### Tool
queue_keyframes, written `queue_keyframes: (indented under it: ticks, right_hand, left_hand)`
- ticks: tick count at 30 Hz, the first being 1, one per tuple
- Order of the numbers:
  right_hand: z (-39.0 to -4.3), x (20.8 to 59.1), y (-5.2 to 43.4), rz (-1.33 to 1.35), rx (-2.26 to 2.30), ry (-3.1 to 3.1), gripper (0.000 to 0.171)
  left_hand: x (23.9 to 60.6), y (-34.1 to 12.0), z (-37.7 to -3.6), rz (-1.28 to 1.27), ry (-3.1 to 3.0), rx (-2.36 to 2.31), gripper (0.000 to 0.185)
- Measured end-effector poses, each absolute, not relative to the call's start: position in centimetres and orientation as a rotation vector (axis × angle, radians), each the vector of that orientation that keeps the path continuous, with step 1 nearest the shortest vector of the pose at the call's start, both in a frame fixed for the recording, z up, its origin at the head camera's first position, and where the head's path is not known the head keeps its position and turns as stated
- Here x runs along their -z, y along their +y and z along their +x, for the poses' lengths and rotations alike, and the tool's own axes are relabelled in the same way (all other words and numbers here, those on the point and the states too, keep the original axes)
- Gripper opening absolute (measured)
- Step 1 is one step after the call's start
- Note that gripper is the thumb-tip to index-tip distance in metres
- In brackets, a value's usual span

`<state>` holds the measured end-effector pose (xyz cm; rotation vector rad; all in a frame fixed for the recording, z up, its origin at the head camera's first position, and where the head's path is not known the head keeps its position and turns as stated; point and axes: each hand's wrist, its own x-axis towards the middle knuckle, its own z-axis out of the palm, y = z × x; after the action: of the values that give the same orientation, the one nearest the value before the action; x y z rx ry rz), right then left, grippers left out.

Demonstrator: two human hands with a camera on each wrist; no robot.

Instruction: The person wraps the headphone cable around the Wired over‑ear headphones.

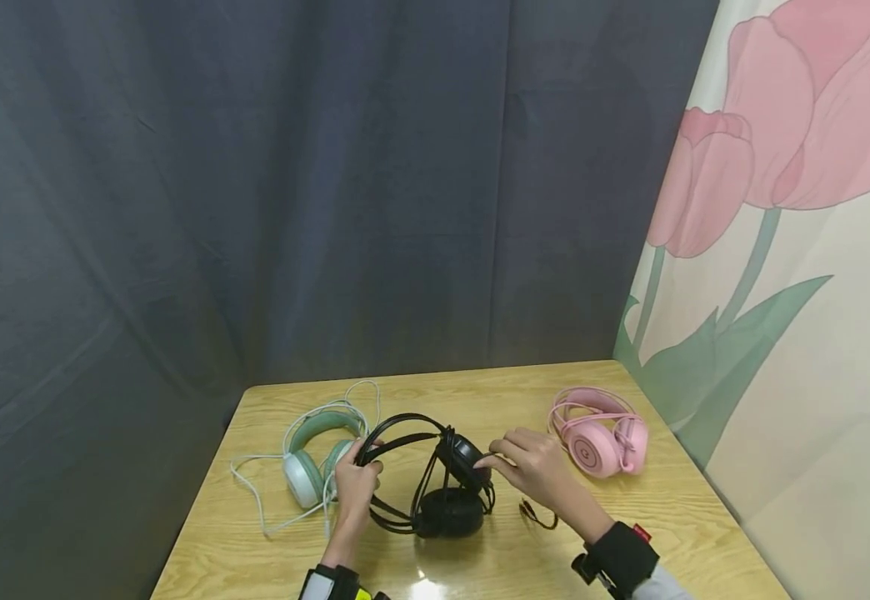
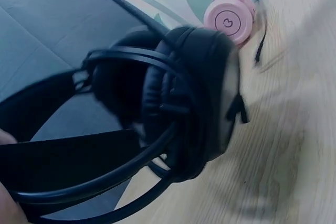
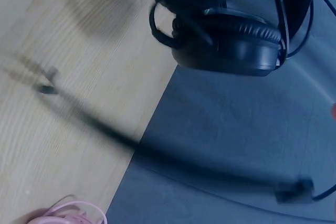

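A: Where is the black headset point(image 1: 435, 479) now?

B: Near the middle of the bench point(image 1: 480, 392), toward its near edge. One ear cup rests on the wood and the other stands raised above it, with the band arching over toward the left edge.

A: And the hands?

B: The left hand point(image 1: 356, 483) has its fingers curled around the band, gripping it. The right hand point(image 1: 536, 467) reaches in from the right, its fingers fairly straight, with the tips touching the raised ear cup. I would not call that a grip.

A: How far along does the work look?

B: My guess is that it's partway through. The headset is in hand and half lifted. Its black cable point(image 1: 536, 512) trails loose on the bench just right of the cups, neither coiled nor tucked. Its plug end shows blurred in the right wrist view. Whatever tidying or setting down is meant, it does not look finished.

A: What else is on the bench?

B: A green and white headset point(image 1: 315, 458) lies toward the left edge just beside the left hand, its white cable point(image 1: 255, 492) looping loose around it. A pink headset point(image 1: 600, 433) lies near the far right corner, well apart from the black one.

A: Any brand or writing?

B: None I can read. The pink cup carries a small round emblem in the left wrist view, but it is a symbol rather than letters. The black cups show no legible mark.
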<state>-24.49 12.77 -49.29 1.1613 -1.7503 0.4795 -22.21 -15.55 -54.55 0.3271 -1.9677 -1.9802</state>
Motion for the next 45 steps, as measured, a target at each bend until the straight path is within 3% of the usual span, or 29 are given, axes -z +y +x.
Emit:
queue_keyframes:
  ticks: [10, 15, 21, 32, 40, 45]
  right_hand:
    - [-24.7, 49.8, 12.5, 1.177, -0.497, -1.864, 0.025]
    - [-24.8, 50.1, 12.8, 1.241, -0.602, -1.97, 0.01]
    - [-24.8, 50.5, 13.2, 1.288, -0.725, -2.122, 0.016]
    - [-24.4, 51.0, 14.8, 1.144, -0.837, -2.224, 0.009]
    - [-24.2, 51.2, 15.8, 1.15, -0.789, -2.184, 0.024]
    - [-24.2, 51.7, 16.1, 1.15, -0.788, -2.123, 0.023]
  left_hand:
    - [54.4, -16.2, -22.2, -0.027, -2.082, 2.168, 0.041]
    - [54.6, -16.7, -22.1, -0.154, -2.018, 2.271, 0.041]
    - [54.6, -17.5, -21.7, -0.152, -1.921, 2.398, 0.04]
    - [54.8, -18.3, -21.3, -0.176, -1.716, 2.577, 0.04]
    - [54.7, -18.2, -21.4, -0.126, -1.731, 2.562, 0.036]
    - [54.8, -18.0, -21.2, -0.109, -1.748, 2.54, 0.037]
